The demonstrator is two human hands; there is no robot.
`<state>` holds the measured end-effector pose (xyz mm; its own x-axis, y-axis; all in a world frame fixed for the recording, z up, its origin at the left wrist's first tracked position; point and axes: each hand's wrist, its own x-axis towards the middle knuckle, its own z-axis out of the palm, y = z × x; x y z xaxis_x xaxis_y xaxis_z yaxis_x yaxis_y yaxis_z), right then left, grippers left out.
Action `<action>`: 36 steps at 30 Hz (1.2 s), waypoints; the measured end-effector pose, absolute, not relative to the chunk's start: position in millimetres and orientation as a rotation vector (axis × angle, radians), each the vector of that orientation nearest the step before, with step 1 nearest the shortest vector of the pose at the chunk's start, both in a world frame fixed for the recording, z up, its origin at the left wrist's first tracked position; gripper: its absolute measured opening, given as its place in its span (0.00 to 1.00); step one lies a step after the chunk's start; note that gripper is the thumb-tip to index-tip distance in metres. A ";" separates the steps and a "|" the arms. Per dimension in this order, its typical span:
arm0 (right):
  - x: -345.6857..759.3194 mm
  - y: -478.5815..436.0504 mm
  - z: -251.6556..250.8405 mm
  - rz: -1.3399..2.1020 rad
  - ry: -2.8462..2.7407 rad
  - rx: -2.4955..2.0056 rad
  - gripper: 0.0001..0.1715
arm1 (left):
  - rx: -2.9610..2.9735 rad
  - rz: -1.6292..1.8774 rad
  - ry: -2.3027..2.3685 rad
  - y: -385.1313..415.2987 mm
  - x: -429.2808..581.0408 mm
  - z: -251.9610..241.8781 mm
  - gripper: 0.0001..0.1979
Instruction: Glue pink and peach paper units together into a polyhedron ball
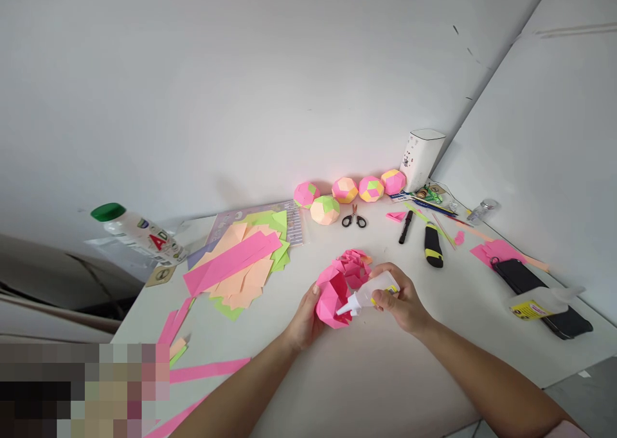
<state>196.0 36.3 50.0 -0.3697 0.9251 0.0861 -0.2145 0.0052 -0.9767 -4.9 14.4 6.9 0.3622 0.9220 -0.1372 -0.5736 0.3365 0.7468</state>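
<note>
White tabletop (371, 380): left hand (304, 320) grasping pink paper shell (328, 298), right hand (403, 303) gripping glue bottle (370, 290) (squeeze sparingly, shell steady).

A person's left hand (304, 317) cups the left side of a pink paper ball (330, 297), thumb pointing upward along it, while the right hand (403, 302) curls in a grip just right of the ball, thumb toward it. Bare forearms (245, 386) converge on the ball from its near side.
</note>
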 end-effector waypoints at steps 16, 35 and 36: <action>194.4 49.2 58.5 1.713 -0.899 -0.807 0.15 | 0.398 1.080 0.605 18.2 -11.8 -0.5 0.28; 198.8 61.1 54.4 1.597 -0.963 -0.804 0.16 | 0.412 1.009 0.550 16.8 -14.8 4.3 0.31; 199.1 62.2 53.2 1.604 -0.980 -0.811 0.16 | 0.403 1.017 0.554 16.6 -14.7 4.1 0.31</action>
